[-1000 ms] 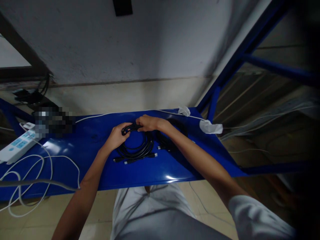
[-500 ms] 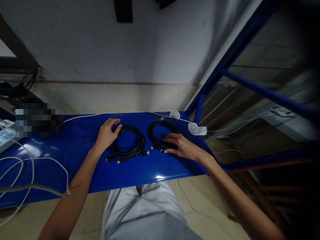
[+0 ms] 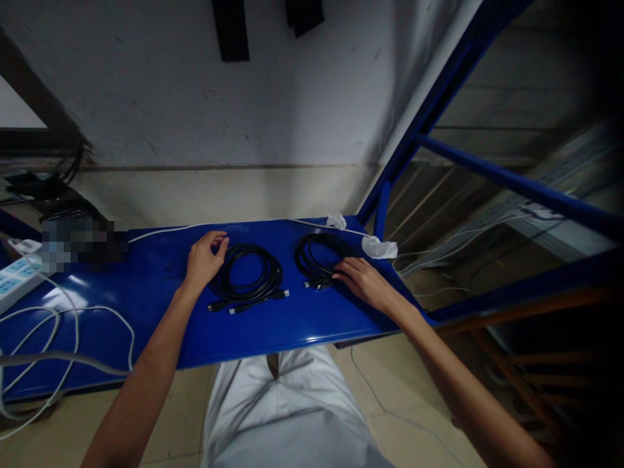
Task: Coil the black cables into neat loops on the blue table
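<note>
Two coiled black cables lie on the blue tabletop (image 3: pixel 302 325). The left coil (image 3: pixel 279 276) is a round loop with its plug ends facing the front edge. Just off its left side is my left hand (image 3: pixel 203 263), holding nothing, with thumb and forefinger curved and a little apart. The right coil (image 3: pixel 303 257) has its plugs at its near side. My right hand (image 3: pixel 363 281) rests at that coil's right near edge, fingers loosely stretched out and covering part of it. Its fingertips look to be touching the cable, without a visible grip.
A white power strip (image 3: pixel 19 281) and looped white cords (image 3: pixel 102 309) lie at the left, near a partly blurred-out dark object. White crumpled pieces (image 3: pixel 379 247) sit by the back right corner. A blue metal frame (image 3: pixel 383 208) rises at the right; the wall (image 3: pixel 219 195) stands behind.
My right hand has drawn back rightward from over the right coil, uncovering more of it and its plugs. My left hand has shifted slightly away from the left coil. The view has shifted a little.
</note>
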### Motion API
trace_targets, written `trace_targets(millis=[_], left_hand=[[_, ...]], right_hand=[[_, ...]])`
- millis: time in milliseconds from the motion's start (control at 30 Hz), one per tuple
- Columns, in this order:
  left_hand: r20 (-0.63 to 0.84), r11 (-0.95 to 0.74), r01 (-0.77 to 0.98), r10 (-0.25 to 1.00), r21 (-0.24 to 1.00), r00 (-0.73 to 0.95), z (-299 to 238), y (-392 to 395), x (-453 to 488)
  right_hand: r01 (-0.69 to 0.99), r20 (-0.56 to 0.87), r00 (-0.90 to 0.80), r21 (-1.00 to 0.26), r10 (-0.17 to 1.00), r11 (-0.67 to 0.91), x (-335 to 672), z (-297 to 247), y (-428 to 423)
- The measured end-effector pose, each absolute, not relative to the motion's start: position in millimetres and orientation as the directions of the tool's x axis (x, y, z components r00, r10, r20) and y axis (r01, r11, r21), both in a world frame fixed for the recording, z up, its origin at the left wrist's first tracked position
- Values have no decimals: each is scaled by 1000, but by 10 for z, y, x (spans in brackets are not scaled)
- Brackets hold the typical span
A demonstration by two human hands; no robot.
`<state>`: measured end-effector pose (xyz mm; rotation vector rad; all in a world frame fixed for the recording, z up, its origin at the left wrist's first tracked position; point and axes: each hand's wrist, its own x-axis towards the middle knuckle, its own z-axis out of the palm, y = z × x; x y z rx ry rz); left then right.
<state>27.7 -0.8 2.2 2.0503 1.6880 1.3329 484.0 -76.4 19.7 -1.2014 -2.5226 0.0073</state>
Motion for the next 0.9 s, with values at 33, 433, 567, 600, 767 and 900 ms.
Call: trace_targets(millis=[33, 433, 567, 600, 767, 900], left_hand=[[522, -339, 700, 851, 628, -57, 29, -8, 272], [539, -324, 582, 807, 746, -241, 96, -5, 243], [560, -354, 561, 790, 748, -248, 108, -9, 259], [562, -357, 558, 788, 749, -251, 110, -8, 261], [562, -371, 545, 792, 752, -236, 140, -23, 282], [586, -446, 511, 796, 735, -148, 183, -70, 321]], right_hand=[[753, 332, -569, -158, 753, 639, 4855, 200, -766], [739, 493, -488, -204, 720, 641, 4913, 459, -719], [756, 550, -452, -181, 703, 628, 4900, 574, -724], [761, 555, -446, -178, 703, 624, 4890, 599, -726], [797, 528, -414, -184, 741, 576, 4815, 635, -721], [813, 481, -374, -241, 793, 530, 4749, 595, -723]])
